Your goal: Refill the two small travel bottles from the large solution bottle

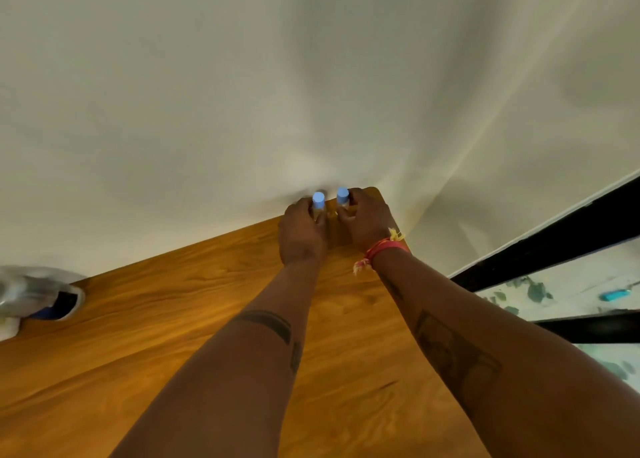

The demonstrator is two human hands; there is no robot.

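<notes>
At the far corner of the wooden table (194,319), close against the pale wall (242,94), I have both hands out at full reach. My left hand (302,231) has its fingers curled round the left small bottle (318,204), which stands upright with its blue cap on. My right hand (367,220) grips the right small bottle (343,198) the same way, also upright and also capped in blue. The two bottles stand just beside each other with a narrow gap between them, both on the tabletop near its back edge. Their clear bodies are mostly hidden behind my fingers, so I cannot tell how full either one is.

On my right wrist I see a red and yellow thread band (381,248) with loose ends hanging off it. Both forearms carry dark tattoos.

Well apart from the small bottles, at the left edge of my view, lies a blurred pale object with a dark blue part (41,296) on the table; it may be the large bottle, but I cannot tell from here. To the right, past the table's edge, I see a black frame (554,250) and a light surface with a green leaf print below it, and a small turquoise item (614,295) lying on that surface.
</notes>
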